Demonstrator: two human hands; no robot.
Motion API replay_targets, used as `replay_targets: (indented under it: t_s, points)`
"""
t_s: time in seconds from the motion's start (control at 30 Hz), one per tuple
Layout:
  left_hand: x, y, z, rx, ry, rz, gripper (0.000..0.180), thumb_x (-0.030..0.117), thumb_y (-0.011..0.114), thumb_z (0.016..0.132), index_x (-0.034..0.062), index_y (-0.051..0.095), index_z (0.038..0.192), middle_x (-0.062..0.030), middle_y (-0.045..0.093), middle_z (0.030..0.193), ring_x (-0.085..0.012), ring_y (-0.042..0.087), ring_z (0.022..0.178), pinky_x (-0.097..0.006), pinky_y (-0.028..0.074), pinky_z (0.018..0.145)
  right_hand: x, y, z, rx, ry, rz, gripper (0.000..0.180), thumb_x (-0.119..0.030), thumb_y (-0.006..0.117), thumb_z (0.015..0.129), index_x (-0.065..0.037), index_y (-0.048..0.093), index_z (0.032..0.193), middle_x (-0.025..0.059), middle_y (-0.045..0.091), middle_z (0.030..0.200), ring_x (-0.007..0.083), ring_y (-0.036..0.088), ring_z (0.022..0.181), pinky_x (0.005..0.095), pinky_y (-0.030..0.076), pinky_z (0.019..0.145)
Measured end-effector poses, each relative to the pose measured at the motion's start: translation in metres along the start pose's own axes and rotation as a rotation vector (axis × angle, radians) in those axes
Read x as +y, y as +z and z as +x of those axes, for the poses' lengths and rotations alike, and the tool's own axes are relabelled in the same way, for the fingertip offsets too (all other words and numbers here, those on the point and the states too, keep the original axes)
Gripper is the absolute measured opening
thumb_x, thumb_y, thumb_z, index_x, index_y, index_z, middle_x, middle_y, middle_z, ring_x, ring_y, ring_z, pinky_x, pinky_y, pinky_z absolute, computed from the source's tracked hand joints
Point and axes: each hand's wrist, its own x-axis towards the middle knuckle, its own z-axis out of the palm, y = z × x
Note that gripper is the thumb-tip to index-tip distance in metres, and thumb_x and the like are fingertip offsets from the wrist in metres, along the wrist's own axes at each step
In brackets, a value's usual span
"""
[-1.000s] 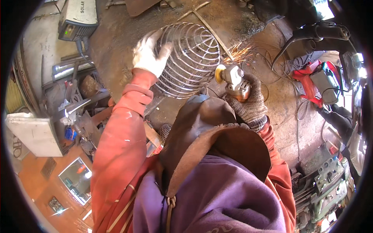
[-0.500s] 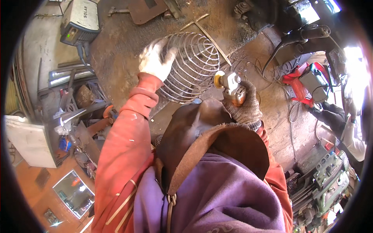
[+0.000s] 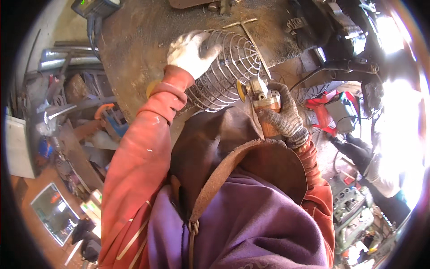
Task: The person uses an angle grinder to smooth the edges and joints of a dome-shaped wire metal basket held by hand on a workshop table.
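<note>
A round wire basket (image 3: 234,67) of bent metal rods lies on its side on the worn, dark worktable (image 3: 130,58). My left hand (image 3: 189,54), in a pale glove, holds its left end, the thumb apart on the near wires and the fingertips partly hidden. In a grey knitted glove, my right hand (image 3: 289,117) is wrapped round an angle grinder (image 3: 265,99). The grinder's yellowish disc (image 3: 242,90) is beside the basket's near right side; I cannot tell whether it touches the wires. Behind the basket's right end lies a thin T-shaped metal rod (image 3: 253,40).
Metal pipes (image 3: 67,62) and scrap crowd the left side. A boxy machine (image 3: 96,6) with cables stands at the far left. To the right are a red-and-grey machine (image 3: 338,112), loose cables and another person's sleeve (image 3: 383,177). A brown leather apron (image 3: 210,134) covers my front.
The view has shifted, carrying the table's far edge upward. My right hand has raised and turned the grinder, so more of its body shows. My left hand stays on the basket.
</note>
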Motion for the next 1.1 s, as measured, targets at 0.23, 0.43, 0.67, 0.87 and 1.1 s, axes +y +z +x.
replay_targets:
  t_s: [0.23, 0.43, 0.67, 0.87, 1.1]
  points:
    - [0.01, 0.005, 0.002, -0.031, -0.033, -0.035, 0.07, 0.065, 0.061, 0.09, 0.0125, 0.065, 0.136, -0.0098, 0.058, 0.145, -0.0346, 0.05, 0.136, -0.05, 0.034, 0.117, -0.031, -0.022, 0.013, -0.044, 0.229, 0.146, 0.073, -0.02, 0.084, 0.081, -0.005, 0.046, 0.141, 0.0128, 0.067, 0.115, 0.0241, 0.069, 0.091, 0.0387, 0.061, 0.073]
    - [0.018, -0.02, -0.012, -0.023, -0.099, 0.013, 0.072, 0.067, 0.061, 0.09, 0.0165, 0.062, 0.141, -0.0131, 0.06, 0.144, -0.0368, 0.049, 0.14, -0.052, 0.032, 0.12, -0.071, 0.0, 0.032, -0.157, 0.321, -0.164, 0.054, -0.021, 0.071, 0.094, -0.005, 0.047, 0.14, 0.0132, 0.067, 0.106, 0.0225, 0.069, 0.091, 0.0375, 0.058, 0.08]
    - [0.019, -0.018, -0.011, -0.058, -0.1, -0.029, 0.075, 0.068, 0.058, 0.091, 0.0147, 0.061, 0.142, -0.0152, 0.059, 0.145, -0.037, 0.048, 0.141, -0.051, 0.031, 0.121, -0.072, -0.016, 0.025, -0.073, 0.392, -0.153, 0.076, -0.019, 0.086, 0.079, -0.005, 0.047, 0.144, 0.0113, 0.066, 0.12, 0.0217, 0.067, 0.101, 0.037, 0.058, 0.088]
    - [0.016, -0.015, -0.009, -0.018, -0.07, 0.006, 0.073, 0.066, 0.056, 0.093, 0.0108, 0.063, 0.139, -0.0123, 0.059, 0.144, -0.0338, 0.05, 0.137, -0.05, 0.034, 0.116, -0.068, -0.019, 0.013, -0.168, 0.195, -0.482, 0.072, -0.018, 0.085, 0.08, -0.006, 0.049, 0.141, 0.0123, 0.066, 0.123, 0.0222, 0.067, 0.103, 0.0364, 0.058, 0.088]
    - [0.015, -0.013, -0.007, -0.022, -0.045, -0.022, 0.073, 0.066, 0.058, 0.092, 0.011, 0.063, 0.139, -0.0121, 0.059, 0.144, -0.0336, 0.05, 0.137, -0.049, 0.034, 0.116, -0.068, -0.008, 0.007, -0.087, 0.341, 0.105, 0.062, -0.024, 0.081, 0.086, -0.007, 0.053, 0.139, 0.0112, 0.068, 0.116, 0.0224, 0.069, 0.096, 0.0356, 0.059, 0.085]
